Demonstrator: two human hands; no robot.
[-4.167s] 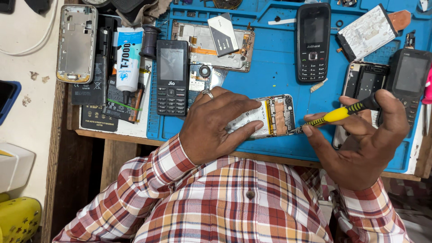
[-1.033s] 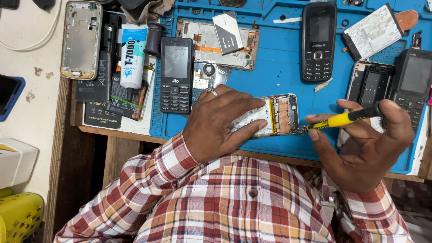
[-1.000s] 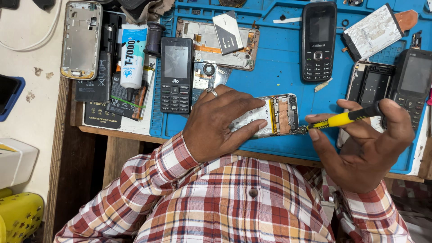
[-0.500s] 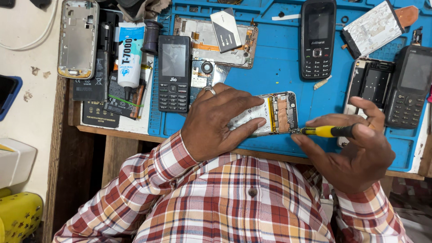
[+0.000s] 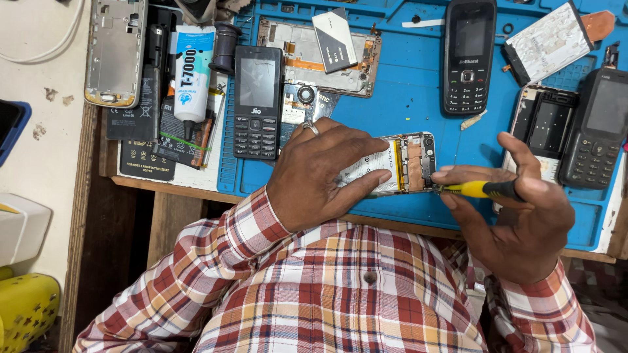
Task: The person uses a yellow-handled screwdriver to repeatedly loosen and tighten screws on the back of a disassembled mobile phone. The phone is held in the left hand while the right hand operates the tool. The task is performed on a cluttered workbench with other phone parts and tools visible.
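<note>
An opened smartphone (image 5: 407,163), its back off and circuit board showing, lies on the blue work mat (image 5: 405,91). My left hand (image 5: 324,170) presses down on it, fingers spread over the battery side, a ring on one finger. My right hand (image 5: 517,209) grips a yellow-and-black screwdriver (image 5: 481,189) nearly level, its tip touching the phone's lower right corner.
On the mat lie a black keypad phone (image 5: 258,101), a second keypad phone (image 5: 468,55), a third one (image 5: 598,131) at the right, a stripped phone frame (image 5: 314,55) and a loose board (image 5: 549,42). A white glue tube (image 5: 191,72) and a silver phone shell (image 5: 114,52) lie left.
My right hand has drawn in toward the phone and lowered the screwdriver from a slant to nearly level. The left hand has stayed on the phone.
</note>
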